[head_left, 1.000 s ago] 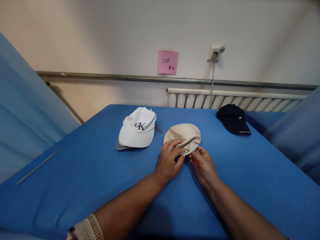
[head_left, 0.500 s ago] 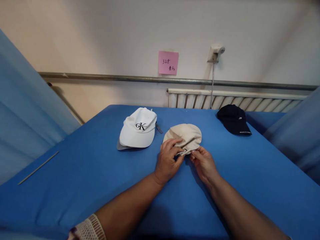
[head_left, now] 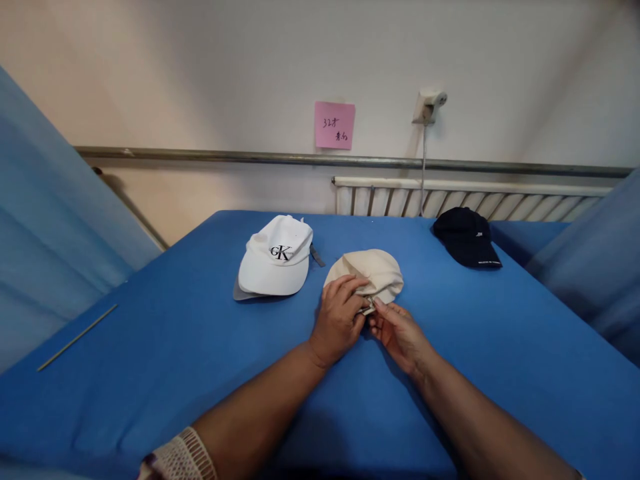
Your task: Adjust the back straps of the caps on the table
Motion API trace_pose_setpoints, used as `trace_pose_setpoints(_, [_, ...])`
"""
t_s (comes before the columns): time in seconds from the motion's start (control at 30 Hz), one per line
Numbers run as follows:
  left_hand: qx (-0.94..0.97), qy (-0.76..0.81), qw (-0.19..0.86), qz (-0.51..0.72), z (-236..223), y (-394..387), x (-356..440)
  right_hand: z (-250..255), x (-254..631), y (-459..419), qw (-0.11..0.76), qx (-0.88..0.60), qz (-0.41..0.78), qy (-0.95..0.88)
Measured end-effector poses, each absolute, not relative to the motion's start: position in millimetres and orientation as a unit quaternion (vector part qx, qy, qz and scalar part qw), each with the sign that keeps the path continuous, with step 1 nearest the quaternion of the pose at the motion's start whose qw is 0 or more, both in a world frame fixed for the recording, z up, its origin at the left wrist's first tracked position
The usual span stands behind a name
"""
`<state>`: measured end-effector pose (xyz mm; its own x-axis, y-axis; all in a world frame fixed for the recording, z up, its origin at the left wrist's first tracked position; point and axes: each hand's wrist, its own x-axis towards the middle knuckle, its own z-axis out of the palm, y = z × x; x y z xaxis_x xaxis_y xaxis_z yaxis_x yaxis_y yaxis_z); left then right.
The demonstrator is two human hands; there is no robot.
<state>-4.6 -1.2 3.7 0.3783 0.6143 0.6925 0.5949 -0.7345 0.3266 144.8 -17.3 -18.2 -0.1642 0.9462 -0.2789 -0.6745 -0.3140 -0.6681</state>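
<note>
A beige cap lies on the blue table in front of me. My left hand rests on its near edge with the fingers curled over the fabric. My right hand meets it from the right and pinches the cap's back strap between thumb and fingers. A white cap with black letters sits just left of the beige one. A black cap lies at the far right of the table.
A thin stick lies near the table's left edge. Blue curtains hang at both sides. Behind the table are a metal rail, a white radiator, a pink note and a wall socket with a cable.
My right hand has slid a little left and turned palm up under the cap's back edge, closing the gap to my left hand. The caps have stayed in place.
</note>
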Motion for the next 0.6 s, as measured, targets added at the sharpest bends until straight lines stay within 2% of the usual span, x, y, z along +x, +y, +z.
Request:
trace_pose_setpoints(0.3, [0.838, 0.369, 0.026, 0.401, 2.1, -1.6, -3.0, -23.6, 148.2, -7.6, 0.612, -0.315, 0.707, -0.163])
trace_pose_setpoints(0.6, [0.836, 0.372, 0.049, 0.400, 0.1, 0.2, -5.9, -28.3, 143.4, -5.8, 0.568, -0.306, 0.743, -0.177])
